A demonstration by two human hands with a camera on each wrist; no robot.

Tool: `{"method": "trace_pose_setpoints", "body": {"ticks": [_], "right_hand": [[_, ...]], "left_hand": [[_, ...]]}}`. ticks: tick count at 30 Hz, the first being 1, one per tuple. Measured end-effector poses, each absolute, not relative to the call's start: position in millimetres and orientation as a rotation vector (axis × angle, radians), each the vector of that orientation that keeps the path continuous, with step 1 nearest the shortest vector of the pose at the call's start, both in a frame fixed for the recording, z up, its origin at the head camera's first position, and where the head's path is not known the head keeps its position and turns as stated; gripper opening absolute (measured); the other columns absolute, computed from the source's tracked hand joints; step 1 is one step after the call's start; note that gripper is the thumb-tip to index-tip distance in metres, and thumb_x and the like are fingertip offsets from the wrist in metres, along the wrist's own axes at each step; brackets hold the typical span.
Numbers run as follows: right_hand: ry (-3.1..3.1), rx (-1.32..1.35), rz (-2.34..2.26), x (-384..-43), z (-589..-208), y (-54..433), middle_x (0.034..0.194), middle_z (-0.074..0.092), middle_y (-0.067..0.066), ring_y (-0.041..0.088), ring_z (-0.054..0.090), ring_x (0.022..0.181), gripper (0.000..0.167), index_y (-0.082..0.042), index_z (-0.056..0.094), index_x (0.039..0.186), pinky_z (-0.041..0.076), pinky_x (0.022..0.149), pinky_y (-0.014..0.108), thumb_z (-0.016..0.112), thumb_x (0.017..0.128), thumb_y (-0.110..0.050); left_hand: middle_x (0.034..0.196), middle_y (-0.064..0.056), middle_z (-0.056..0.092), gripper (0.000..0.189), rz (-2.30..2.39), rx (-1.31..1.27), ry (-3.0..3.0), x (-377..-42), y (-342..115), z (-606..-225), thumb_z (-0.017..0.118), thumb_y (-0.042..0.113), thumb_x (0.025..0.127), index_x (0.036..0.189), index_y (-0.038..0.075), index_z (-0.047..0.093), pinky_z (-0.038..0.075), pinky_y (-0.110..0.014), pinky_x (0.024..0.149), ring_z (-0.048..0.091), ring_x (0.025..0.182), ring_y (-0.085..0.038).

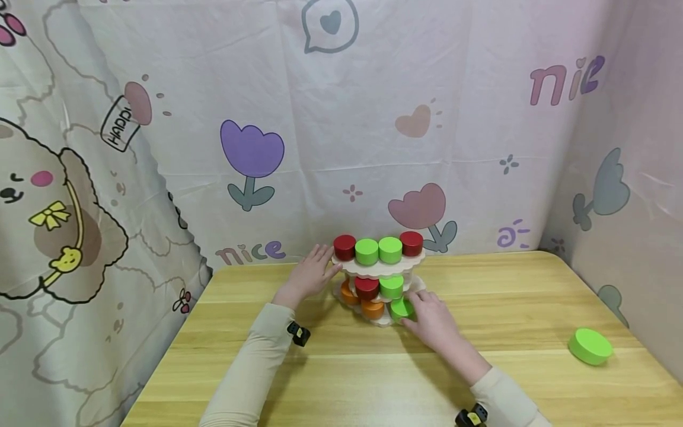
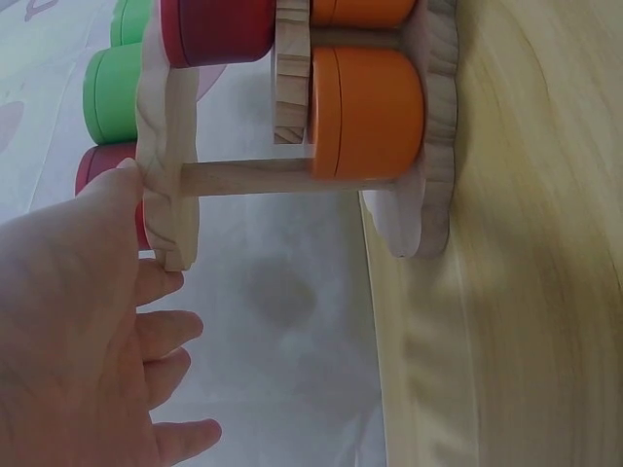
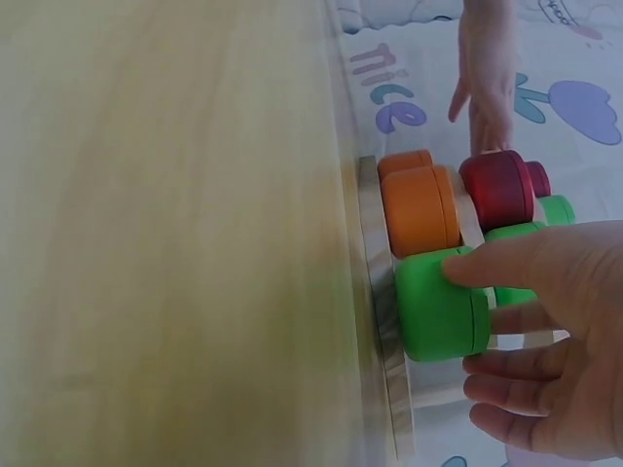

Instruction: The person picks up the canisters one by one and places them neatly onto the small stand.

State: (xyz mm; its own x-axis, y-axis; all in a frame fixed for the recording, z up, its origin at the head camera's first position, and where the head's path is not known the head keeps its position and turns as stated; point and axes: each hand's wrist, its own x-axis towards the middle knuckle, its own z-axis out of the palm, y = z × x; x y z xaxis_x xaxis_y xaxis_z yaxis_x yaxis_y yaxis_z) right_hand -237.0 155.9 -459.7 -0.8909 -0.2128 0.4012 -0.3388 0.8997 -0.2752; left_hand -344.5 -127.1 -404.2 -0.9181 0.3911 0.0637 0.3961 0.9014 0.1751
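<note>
A tiered wooden stand (image 1: pixel 380 268) stands at the middle of the table. Its top tier carries two red and two green cylinders; lower tiers hold red, green and orange ones. My left hand (image 1: pixel 310 274) reaches its straight fingers to the left rim of the top tier (image 2: pixel 167 185), one fingertip touching it. My right hand (image 1: pixel 431 319) is at the stand's front right. Its thumb and fingers grip a green cylinder (image 1: pixel 400 308) that sits on the bottom tier (image 3: pixel 375 282) beside an orange cylinder (image 3: pixel 421 209). The wrist view shows the grip on the green cylinder (image 3: pixel 438 313).
A loose green disc (image 1: pixel 589 346) lies on the wooden table (image 1: pixel 320 367) near its right edge. Printed cloth (image 1: pixel 373 118) hangs close behind the stand and along both sides.
</note>
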Motion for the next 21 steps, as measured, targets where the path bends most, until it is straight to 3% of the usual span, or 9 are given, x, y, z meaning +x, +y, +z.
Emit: {"method": "trace_pose_setpoints", "body": {"ticks": [10,21], "right_hand": [[-2.665,0.414,0.62,-242.0,-459.4,152.6,0.077,0.055,0.001,0.018,0.051,0.074,0.03,-0.008,0.057,0.086,0.048,0.067,0.034,0.083,0.073,-0.016],[-2.569,0.449,0.559,-238.4,-454.4,155.7,0.093,0.065,0.01,0.028,0.062,0.084,0.023,-0.004,0.065,0.089,0.057,0.077,0.043,0.081,0.073,-0.009]], "left_hand": [[0.162,-0.015,0.02,0.07,-0.272,-0.65,-3.02,-345.6,-127.7,-405.2,0.031,0.053,0.103,0.156,0.009,0.022,0.02,-0.052,0.122,0.013,0.152,-0.036],[0.162,-0.016,0.021,0.07,-0.267,-0.654,-3.015,-348.0,-128.0,-407.7,0.03,0.054,0.103,0.156,0.009,0.022,0.018,-0.05,0.123,0.014,0.152,-0.035]]}}
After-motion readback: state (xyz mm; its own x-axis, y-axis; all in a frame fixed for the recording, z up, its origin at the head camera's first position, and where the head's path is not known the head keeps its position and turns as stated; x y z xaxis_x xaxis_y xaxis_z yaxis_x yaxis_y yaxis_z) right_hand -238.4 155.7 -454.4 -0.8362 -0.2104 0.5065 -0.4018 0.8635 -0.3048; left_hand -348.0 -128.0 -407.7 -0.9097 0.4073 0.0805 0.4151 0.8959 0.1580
